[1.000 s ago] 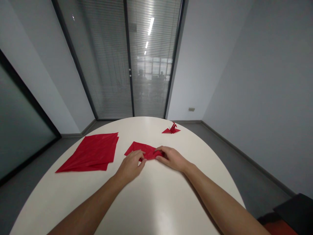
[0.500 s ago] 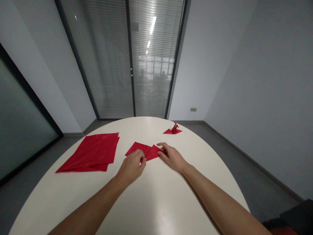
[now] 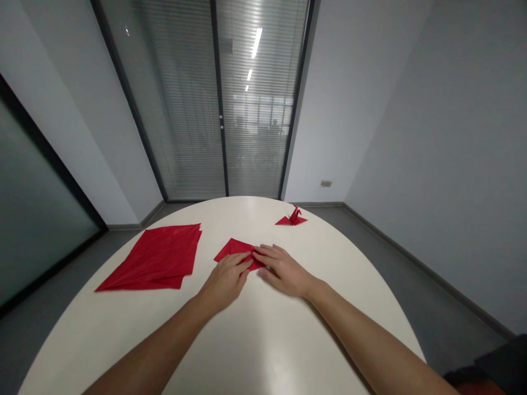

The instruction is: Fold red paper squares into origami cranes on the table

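Observation:
A piece of folded red paper point(image 3: 234, 247) lies on the white table in front of me, its right part largely covered by my fingers. My left hand point(image 3: 228, 277) rests on its near side with the fingers stretched out over the paper. From the right, my right hand point(image 3: 284, 269) lies flat on the paper's other end, fingers extended, the fingertips close to those of my left hand. Neither hand grips the paper.
A stack of larger red paper sheets point(image 3: 158, 258) lies at the left on the round white table point(image 3: 247, 211). A folded red paper crane point(image 3: 293, 217) stands near the far right edge. Something dark point(image 3: 502, 362) shows at the lower right corner.
My right hand has let go of the paper's right corner and moved left, laying its fingers flat. My left fingers have straightened. The right end of the paper is folded inward.

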Motion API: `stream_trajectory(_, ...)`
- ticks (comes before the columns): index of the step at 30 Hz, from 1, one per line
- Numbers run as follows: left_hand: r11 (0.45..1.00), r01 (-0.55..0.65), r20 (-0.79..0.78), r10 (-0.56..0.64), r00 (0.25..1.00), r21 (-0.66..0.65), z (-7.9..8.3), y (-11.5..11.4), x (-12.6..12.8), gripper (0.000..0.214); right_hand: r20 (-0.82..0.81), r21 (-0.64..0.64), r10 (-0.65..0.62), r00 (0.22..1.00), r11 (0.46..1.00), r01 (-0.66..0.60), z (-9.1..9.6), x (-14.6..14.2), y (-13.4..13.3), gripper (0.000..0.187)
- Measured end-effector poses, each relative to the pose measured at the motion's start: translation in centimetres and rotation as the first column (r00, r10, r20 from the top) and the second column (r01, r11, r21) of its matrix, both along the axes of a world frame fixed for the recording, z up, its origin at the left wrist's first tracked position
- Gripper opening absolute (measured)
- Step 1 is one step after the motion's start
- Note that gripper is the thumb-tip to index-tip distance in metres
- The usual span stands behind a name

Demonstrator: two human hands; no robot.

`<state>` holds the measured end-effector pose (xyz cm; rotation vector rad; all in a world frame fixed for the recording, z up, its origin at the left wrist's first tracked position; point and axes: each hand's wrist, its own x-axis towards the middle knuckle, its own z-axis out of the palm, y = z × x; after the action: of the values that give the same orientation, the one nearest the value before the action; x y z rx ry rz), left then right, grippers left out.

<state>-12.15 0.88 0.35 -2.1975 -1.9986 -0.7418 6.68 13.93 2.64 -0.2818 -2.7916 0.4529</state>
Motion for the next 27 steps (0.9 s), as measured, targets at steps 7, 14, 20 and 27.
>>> stream_trajectory(7,0.995,0.014,-0.034,-0.018,0.999,-0.099,0.5,-0.1,0.4,0.046,0.277,-0.056,-0.055,0.959,0.996,0.073,0.1,0.1,-0.8,0.085)
stream_trajectory(14,0.989,0.054,-0.072,-0.064,0.995,-0.138,1.6,-0.8,0.6,0.048,0.183,0.019,-0.132,0.974,0.991,0.131,0.2,0.4,-0.5,0.069)
stream_trajectory(20,0.988,0.112,-0.037,-0.116,0.992,-0.109,1.5,-0.5,0.5,0.054,0.200,-0.062,-0.027,0.979,0.997,0.040,0.0,0.3,-1.0,0.073)
stream_trajectory(27,0.984,0.167,0.000,-0.167,0.986,-0.058,1.9,-0.8,0.5,0.054,0.194,-0.076,-0.112,0.975,0.989,0.129,-0.4,0.6,0.0,0.074)
